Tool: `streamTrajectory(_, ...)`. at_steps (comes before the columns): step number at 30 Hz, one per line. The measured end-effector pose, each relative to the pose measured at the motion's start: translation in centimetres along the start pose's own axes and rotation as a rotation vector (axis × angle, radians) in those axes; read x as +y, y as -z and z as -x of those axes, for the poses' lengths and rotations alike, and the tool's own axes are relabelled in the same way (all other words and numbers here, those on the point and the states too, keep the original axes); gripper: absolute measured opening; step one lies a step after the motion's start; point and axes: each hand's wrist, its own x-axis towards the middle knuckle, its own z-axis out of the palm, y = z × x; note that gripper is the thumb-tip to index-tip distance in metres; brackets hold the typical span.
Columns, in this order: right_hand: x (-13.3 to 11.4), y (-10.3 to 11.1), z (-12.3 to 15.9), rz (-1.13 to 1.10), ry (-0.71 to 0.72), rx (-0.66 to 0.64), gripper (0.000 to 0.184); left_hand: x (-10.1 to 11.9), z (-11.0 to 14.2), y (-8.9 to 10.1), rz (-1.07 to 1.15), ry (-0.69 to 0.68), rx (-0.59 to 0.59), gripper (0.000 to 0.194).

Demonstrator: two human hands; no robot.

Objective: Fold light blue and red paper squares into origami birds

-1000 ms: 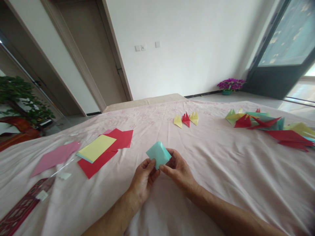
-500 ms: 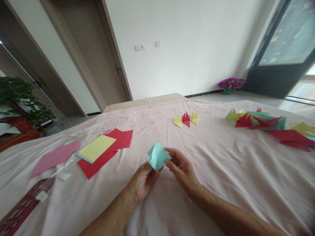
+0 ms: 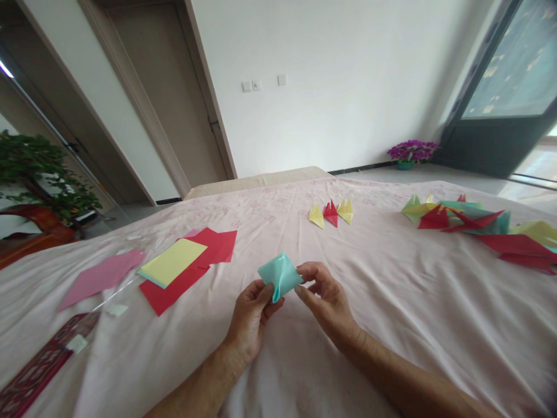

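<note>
A light-blue folded paper, diamond-shaped with a raised flap along its middle, is held up over the bed-like cloth surface. My left hand pinches its lower left part, thumb in front and fingers behind. At the paper's right corner is my right hand, its thumb and index finger around that corner; the other fingers are curled. Beyond the hands stand two yellow folded papers and, between them, a red folded paper.
On the left lie red sheets, a yellow sheet, a pink sheet and a dark-red patterned packet. Several folded paper pieces are heaped at the right. The pink cloth has wrinkles.
The light-blue paper's flap has been turned, and its front now shows a central fold. My left thumb has come onto the front, while my right thumb has shifted to the corner.
</note>
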Motion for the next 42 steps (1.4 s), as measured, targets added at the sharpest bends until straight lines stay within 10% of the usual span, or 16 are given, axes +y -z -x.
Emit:
streamTrajectory(10, 0.6, -0.4, -0.1, -0.148, -0.244, -0.071, 0.026, 0.1, 0.9, -0.5, -0.186, -0.119, 0.011, 0.052)
streamTrajectory(19, 0.7, -0.4, -0.4, -0.148, -0.319, 0.023, 0.029, 0.1, 1.2, -0.7, -0.322, -0.109, -0.227, 0.048)
streamTrajectory(28, 0.5, -0.5, -0.5, -0.033, -0.343, 0.003, 0.028, -0.3, 0.8, -0.7, -0.554, -0.2, -0.051, 0.037)
streamTrajectory(42, 0.1, 0.5, -0.7, -0.133, -0.233, -0.171, 0.046, -0.1, -0.2, 0.0, 0.104, 0.118, 0.084, 0.021)
